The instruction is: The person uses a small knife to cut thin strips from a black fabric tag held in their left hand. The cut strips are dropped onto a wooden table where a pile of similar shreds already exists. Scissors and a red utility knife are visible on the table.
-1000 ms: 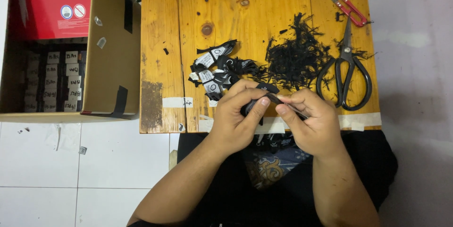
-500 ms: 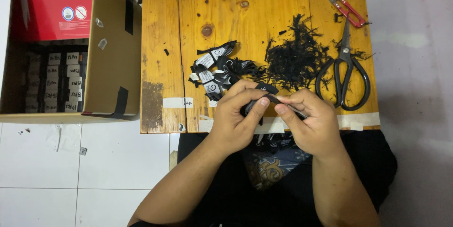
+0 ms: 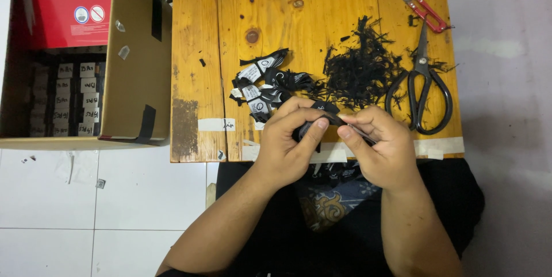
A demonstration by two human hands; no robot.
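Small black strip (image 3: 329,115) held above near edge of wooden counter (image 3: 195,52), pinched at both ends. Left hand (image 3: 290,139) fingers closed on strip's left part; right hand (image 3: 382,147) fingers closed on its right end. Just beyond hands: pile of black labels with white patches (image 3: 259,84). Right of it, heap of black trimmings (image 3: 362,70). Large black scissors (image 3: 422,84) further right; red snips (image 3: 424,9) at far right corner. Open cardboard box (image 3: 135,52) left of counter.

Both hands, left hand (image 3: 287,139) and right hand (image 3: 382,147), are pinching a small black piece (image 3: 328,115) over the wooden table's (image 3: 201,52) near edge, beside black scissors (image 3: 422,84).
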